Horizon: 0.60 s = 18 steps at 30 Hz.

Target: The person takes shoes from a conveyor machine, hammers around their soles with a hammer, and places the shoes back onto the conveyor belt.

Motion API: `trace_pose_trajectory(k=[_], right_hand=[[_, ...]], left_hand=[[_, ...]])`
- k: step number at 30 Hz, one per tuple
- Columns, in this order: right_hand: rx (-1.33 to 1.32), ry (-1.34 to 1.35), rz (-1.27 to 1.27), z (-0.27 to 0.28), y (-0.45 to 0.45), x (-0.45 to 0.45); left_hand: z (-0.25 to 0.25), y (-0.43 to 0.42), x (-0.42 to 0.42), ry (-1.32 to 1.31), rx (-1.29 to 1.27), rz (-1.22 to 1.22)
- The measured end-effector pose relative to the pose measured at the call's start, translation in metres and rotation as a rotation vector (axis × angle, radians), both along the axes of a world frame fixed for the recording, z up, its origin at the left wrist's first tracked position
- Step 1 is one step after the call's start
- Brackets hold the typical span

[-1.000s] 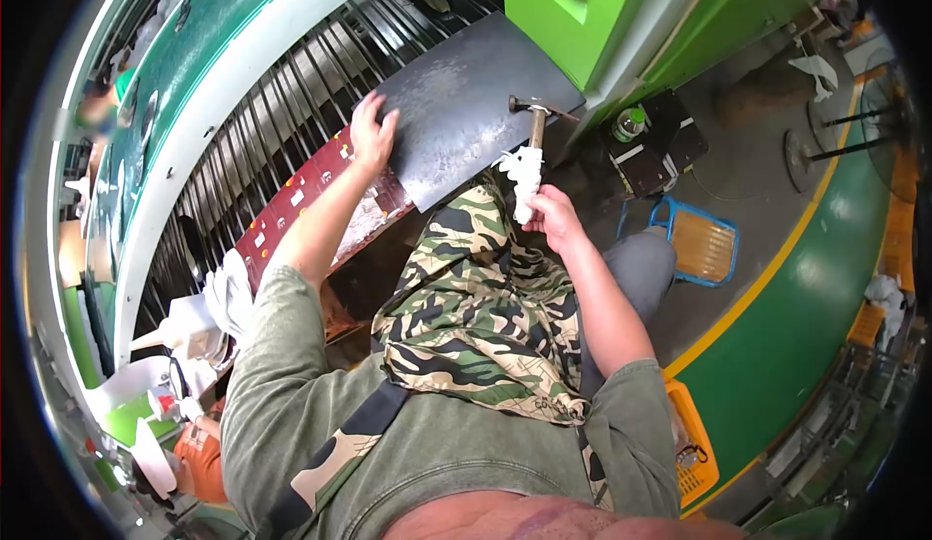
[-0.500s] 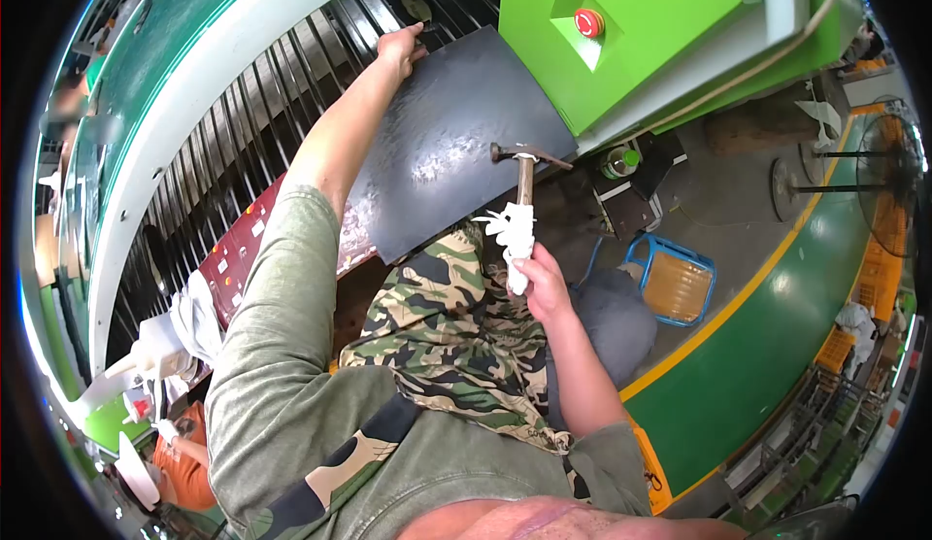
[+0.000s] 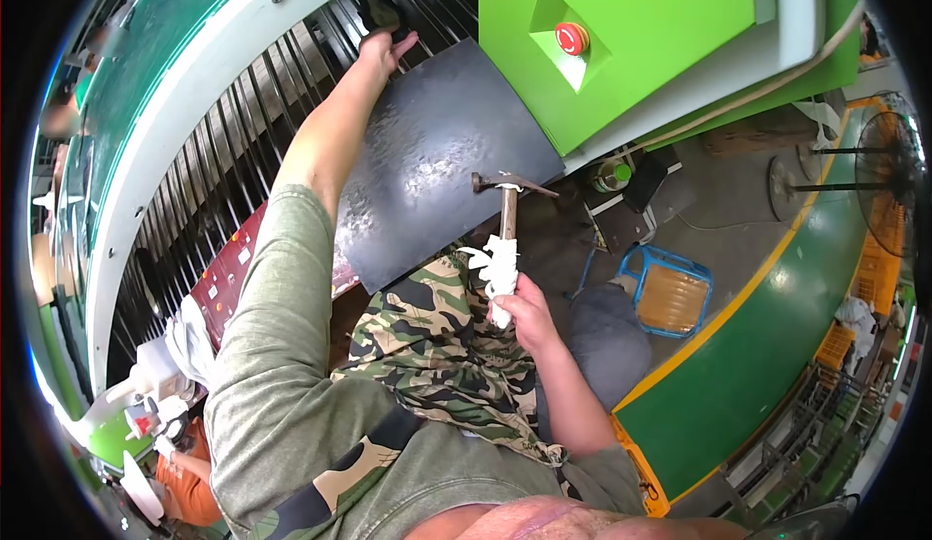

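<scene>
My right hand (image 3: 529, 315) is wrapped round the lower end of a hammer (image 3: 508, 212), whose handle is bound in white cloth. The hammer's head lies over the front right edge of a dark metal plate (image 3: 427, 161). My left hand (image 3: 386, 50) reaches past the plate's far left corner, above the dark bars. Its thumb or a finger sticks out to the right, and the other fingers are partly hidden. Just beyond it a dark object (image 3: 379, 8) rests among the bars. Under the plate's left side shows a dark red board (image 3: 225, 273).
A green machine housing (image 3: 631, 45) with a red button (image 3: 571, 39) stands at the far right of the plate. Right of my legs is a blue-framed stool (image 3: 672, 299). A fan (image 3: 885, 183) stands farther right. At the lower left is a person in orange (image 3: 189, 477).
My left hand has moved from the plate's left edge to beyond its far corner. My right hand still holds the hammer, and the whole view has shifted.
</scene>
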State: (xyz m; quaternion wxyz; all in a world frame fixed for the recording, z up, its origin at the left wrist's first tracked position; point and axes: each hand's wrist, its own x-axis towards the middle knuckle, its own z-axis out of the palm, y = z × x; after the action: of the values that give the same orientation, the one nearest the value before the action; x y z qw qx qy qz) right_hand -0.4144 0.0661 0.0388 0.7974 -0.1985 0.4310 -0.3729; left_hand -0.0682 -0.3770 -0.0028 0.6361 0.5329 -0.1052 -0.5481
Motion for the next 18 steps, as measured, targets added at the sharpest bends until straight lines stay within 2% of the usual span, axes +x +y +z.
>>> trace_pose_trajectory(k=[5, 6, 8, 13, 18], right_hand=[[-0.028, 0.057, 0.025, -0.005, -0.003, -0.001], [-0.015, 0.067, 0.032, -0.005, -0.004, -0.002], [0.01, 0.093, 0.02, -0.004, -0.004, -0.002], [-0.071, 0.137, -0.025, -0.01, -0.007, -0.008], [-0.161, 0.169, -0.051, -0.021, -0.011, -0.012]], left_hand=[[0.044, 0.061, 0.028, 0.158, -0.01, -0.085], [0.064, 0.095, 0.027, 0.113, -0.104, -0.173], [0.075, 0.143, 0.044, 0.064, -0.042, -0.232], [0.148, 0.289, 0.059, -0.3, -0.031, -0.414], [0.2, 0.361, 0.088, -0.675, 0.135, -0.64]])
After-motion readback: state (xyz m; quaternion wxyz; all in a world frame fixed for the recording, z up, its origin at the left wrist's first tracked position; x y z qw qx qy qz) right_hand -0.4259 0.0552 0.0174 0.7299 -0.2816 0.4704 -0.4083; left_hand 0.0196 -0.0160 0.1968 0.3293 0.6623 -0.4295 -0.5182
